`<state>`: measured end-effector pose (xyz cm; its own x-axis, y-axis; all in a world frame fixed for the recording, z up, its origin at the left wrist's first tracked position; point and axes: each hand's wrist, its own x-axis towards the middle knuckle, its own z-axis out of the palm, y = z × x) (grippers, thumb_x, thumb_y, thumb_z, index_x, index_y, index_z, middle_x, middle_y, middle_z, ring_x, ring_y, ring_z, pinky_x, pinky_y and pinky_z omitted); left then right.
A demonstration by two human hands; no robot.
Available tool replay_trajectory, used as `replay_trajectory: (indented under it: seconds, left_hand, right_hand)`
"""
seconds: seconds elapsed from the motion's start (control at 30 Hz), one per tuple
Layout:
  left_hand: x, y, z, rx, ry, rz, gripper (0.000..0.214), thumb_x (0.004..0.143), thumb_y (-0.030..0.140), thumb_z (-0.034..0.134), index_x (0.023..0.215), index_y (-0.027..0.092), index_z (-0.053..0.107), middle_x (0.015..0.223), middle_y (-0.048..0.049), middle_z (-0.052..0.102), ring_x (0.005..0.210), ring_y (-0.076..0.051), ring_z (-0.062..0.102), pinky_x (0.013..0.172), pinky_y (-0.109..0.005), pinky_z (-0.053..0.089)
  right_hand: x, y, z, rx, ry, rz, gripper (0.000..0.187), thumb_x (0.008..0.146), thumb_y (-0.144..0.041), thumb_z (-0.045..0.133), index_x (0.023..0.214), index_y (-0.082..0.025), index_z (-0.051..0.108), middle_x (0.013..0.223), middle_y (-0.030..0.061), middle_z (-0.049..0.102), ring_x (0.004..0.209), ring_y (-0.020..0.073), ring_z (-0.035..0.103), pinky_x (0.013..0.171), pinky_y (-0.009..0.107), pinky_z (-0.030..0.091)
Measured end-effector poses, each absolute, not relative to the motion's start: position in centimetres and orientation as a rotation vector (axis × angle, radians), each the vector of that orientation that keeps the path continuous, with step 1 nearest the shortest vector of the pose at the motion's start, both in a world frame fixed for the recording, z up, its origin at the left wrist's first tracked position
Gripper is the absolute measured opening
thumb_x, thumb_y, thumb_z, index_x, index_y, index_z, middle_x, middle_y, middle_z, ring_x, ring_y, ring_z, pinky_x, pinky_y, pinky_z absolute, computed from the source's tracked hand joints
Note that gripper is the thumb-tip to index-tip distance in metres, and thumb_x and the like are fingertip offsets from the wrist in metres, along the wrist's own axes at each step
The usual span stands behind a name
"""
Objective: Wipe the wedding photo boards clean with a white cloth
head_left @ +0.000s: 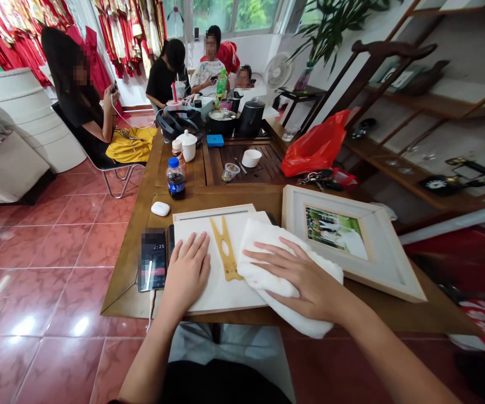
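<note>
My left hand [189, 268] lies flat, fingers stretched out, on a white board [215, 300] at the table's near edge. Under my right hand [295, 275] is a folded white cloth [259, 238]; the palm presses on it with fingers spread and does not visibly grip it. The cloth covers the board's right side and hangs past the table edge. Between my hands, a flat yellow rabbit-shaped piece [226, 255] with two long ears rests on the board. To the right lies a light-wood picture frame [394, 269] holding a photo [335, 231] of people outdoors.
Left of the board are a phone [154, 261] with a cable and a white earbud case [160, 209]. Beyond stand a blue-capped bottle [175, 180], a lidded white cup [188, 147], a small bowl [251, 158] and a red plastic bag [316, 146]. Several people sit around the far end.
</note>
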<state>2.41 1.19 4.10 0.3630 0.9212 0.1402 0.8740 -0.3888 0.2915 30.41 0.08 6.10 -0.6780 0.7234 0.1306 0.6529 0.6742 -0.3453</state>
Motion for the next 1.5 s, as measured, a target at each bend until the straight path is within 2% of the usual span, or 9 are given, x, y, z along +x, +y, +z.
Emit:
replay_trajectory:
  seconds: [0.17,0.4,0.6,0.73,1.03,1.13,1.27,1.5]
  left_hand:
    - [2.3,1.3,4.3,2.461,1.61,0.416,0.048,0.107,0.025,0.036,0.154,0.023,0.043,0.161,-0.0027,0.042,0.152,-0.024,0.035,0.126,-0.052,0.028]
    - [2.4,1.4,4.3,2.482,1.592,0.407,0.048,0.107,0.025,0.035,0.154,0.024,0.043,0.161,-0.0023,0.042,0.152,-0.025,0.035,0.125,-0.053,0.029]
    - [2.4,1.2,4.5,2.483,1.617,0.394,0.048,0.107,0.026,0.035,0.153,0.022,0.044,0.159,-0.0038,0.045,0.152,-0.025,0.035,0.125,-0.053,0.03]
    - [2.6,1.1,4.5,2.467,1.653,0.406,0.045,0.107,0.026,0.033,0.149,0.02,0.049,0.158,-0.0046,0.046,0.152,-0.025,0.036,0.125,-0.052,0.03]
    - [2.6,1.1,4.3,2.466,1.651,0.42,0.048,0.106,0.024,0.034,0.153,0.021,0.044,0.16,-0.0032,0.043,0.152,-0.024,0.036,0.125,-0.052,0.031]
    - [2.6,1.1,4.2,2.465,1.647,0.433,0.048,0.106,0.024,0.034,0.153,0.022,0.044,0.16,-0.0028,0.043,0.152,-0.024,0.036,0.125,-0.052,0.03]
    - [2.5,1.2,4.1,2.465,1.624,0.447,0.048,0.107,0.025,0.034,0.153,0.023,0.044,0.16,-0.0036,0.043,0.152,-0.025,0.036,0.124,-0.053,0.031]
    - [2.4,1.3,4.1,2.455,1.611,0.424,0.048,0.107,0.025,0.034,0.153,0.02,0.044,0.161,-0.0037,0.042,0.153,-0.026,0.034,0.125,-0.055,0.029]
  right_hand:
    - [30.4,1.4,6.2,-1.212,-2.421,0.518,0.055,0.098,-0.043,0.051,0.151,-0.03,0.047,0.151,0.0094,0.055,0.144,0.0321,0.044,0.119,0.065,0.024]
    - [26.3,6.1,6.6,-1.334,-2.377,0.449,0.054,0.099,-0.045,0.048,0.151,-0.031,0.048,0.153,0.0094,0.053,0.145,0.0345,0.043,0.118,0.07,0.022]
    - [24.3,8.3,7.0,-1.196,-2.529,0.479,0.054,0.1,-0.049,0.048,0.151,-0.032,0.047,0.156,0.0064,0.049,0.151,0.0343,0.033,0.119,0.071,0.015]
    - [24.6,7.6,7.6,-1.088,-2.641,0.517,0.051,0.099,-0.046,0.05,0.149,-0.034,0.05,0.155,0.0052,0.049,0.151,0.0345,0.031,0.118,0.073,0.011]
    - [25.7,1.6,8.2,-0.906,-2.782,0.607,0.052,0.093,-0.043,0.059,0.143,-0.029,0.058,0.152,0.0101,0.053,0.152,0.0393,0.027,0.116,0.078,0.008]
    - [26.7,0.6,8.5,-0.844,-2.775,0.732,0.05,0.093,-0.043,0.06,0.141,-0.03,0.06,0.147,0.0098,0.059,0.151,0.0367,0.031,0.119,0.074,0.006]
    - [28.0,1.2,7.7,-0.865,-2.579,0.877,0.055,0.095,-0.045,0.056,0.148,-0.03,0.053,0.146,0.0098,0.06,0.147,0.0323,0.039,0.123,0.065,0.011]
    - [26.6,5.3,5.7,-1.199,-2.245,0.672,0.055,0.099,-0.045,0.046,0.149,-0.024,0.051,0.151,0.0139,0.054,0.146,0.0331,0.041,0.122,0.067,0.017]
